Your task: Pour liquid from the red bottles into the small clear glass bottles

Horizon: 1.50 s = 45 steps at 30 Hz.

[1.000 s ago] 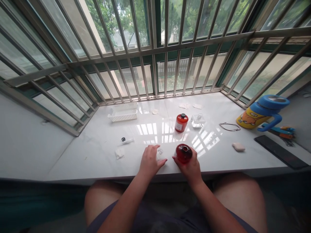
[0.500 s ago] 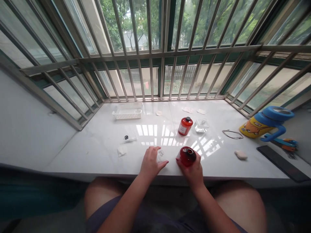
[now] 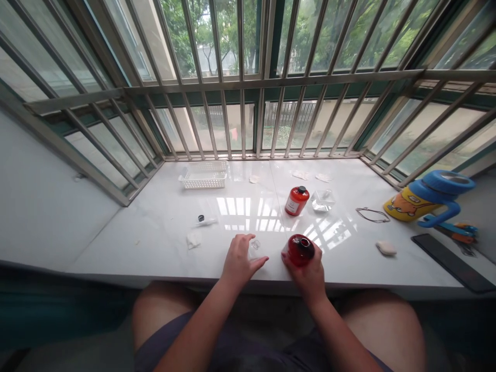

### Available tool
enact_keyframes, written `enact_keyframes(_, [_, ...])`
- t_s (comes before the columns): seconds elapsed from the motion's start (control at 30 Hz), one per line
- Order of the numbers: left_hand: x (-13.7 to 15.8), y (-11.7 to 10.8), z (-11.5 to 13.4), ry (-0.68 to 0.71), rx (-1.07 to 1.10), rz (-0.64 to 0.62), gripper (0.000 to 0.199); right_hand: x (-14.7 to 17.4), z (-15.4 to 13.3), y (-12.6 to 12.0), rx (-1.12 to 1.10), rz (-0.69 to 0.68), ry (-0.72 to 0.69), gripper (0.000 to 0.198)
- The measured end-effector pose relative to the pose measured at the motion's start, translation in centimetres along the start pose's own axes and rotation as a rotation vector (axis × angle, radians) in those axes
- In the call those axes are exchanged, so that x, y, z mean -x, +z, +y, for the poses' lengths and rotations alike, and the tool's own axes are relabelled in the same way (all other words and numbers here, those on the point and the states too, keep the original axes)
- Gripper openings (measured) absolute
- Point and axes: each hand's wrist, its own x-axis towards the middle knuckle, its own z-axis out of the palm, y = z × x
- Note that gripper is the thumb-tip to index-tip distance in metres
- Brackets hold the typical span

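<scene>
At the table's front edge my right hand (image 3: 312,266) is wrapped round a dark red bottle (image 3: 297,253), whose uncapped neck faces up. To its left, the curved fingers and thumb of my left hand (image 3: 239,258) are around a small clear bottle (image 3: 254,250) with an open mouth; much of its outline is hard to make out against the white top. The two bottles stand side by side, apart. Farther back is a capped red bottle (image 3: 296,201) with a white label, beside a clear square dish (image 3: 323,200).
A white basket (image 3: 203,181) sits at the back left. Nearer lie a clear tube with a black cap (image 3: 201,219) and a crumpled tissue (image 3: 193,240). On the right are a blue and yellow mug (image 3: 424,199), a thin cord loop (image 3: 372,215), a beige item (image 3: 386,248) and a phone (image 3: 449,261).
</scene>
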Motion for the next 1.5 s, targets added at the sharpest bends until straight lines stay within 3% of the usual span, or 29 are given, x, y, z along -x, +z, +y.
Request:
enact_keyframes(0.27, [0.7, -0.3, -0.8, 0.001, 0.109, 0.089, 0.065, 0.1, 0.3, 0.1, 0.030, 0.004, 0.006, 0.100])
enact_keyframes(0.5, [0.6, -0.8, -1.3, -0.127, 0.289, 0.012, 0.066, 0.2, -0.4, 0.0, 0.004, 0.001, 0.056, 0.102])
enact_keyframes(0.73, [1.4, 0.1, -1.2, -0.037, 0.161, 0.023, 0.103, -0.1, -0.7, -0.4, -0.037, -0.037, 0.063, 0.100])
enact_keyframes(0.87, [1.4, 0.4, -1.3, -0.022, 0.148, 0.037, 0.103, -0.7, -1.1, -0.8, -0.049, -0.100, 0.056, 0.096])
enact_keyframes(0.97, [1.2, 0.4, -1.4, 0.040, 0.124, 0.083, 0.098, -1.3, -1.8, -1.1, -0.037, -0.130, -0.070, 0.088])
enact_keyframes(1.07, [1.3, 0.4, -1.5, 0.103, 0.136, 0.122, 0.094, -1.9, -2.9, -1.1, -0.003, -0.174, -0.293, 0.076])
enact_keyframes(1.2, [1.7, 0.7, -1.4, 0.091, 0.221, 0.121, 0.099, -2.5, -4.1, -0.9, 0.110, -0.201, -0.536, 0.069])
enact_keyframes(1.33, [2.0, 0.7, -1.1, 0.031, 0.294, 0.110, 0.109, -3.0, -5.0, -0.8, 0.257, -0.218, -0.649, 0.064])
enact_keyframes(1.5, [1.9, 0.2, -0.6, 0.004, 0.232, 0.114, 0.105, -3.7, -5.5, -1.1, 0.332, -0.267, -0.692, 0.063])
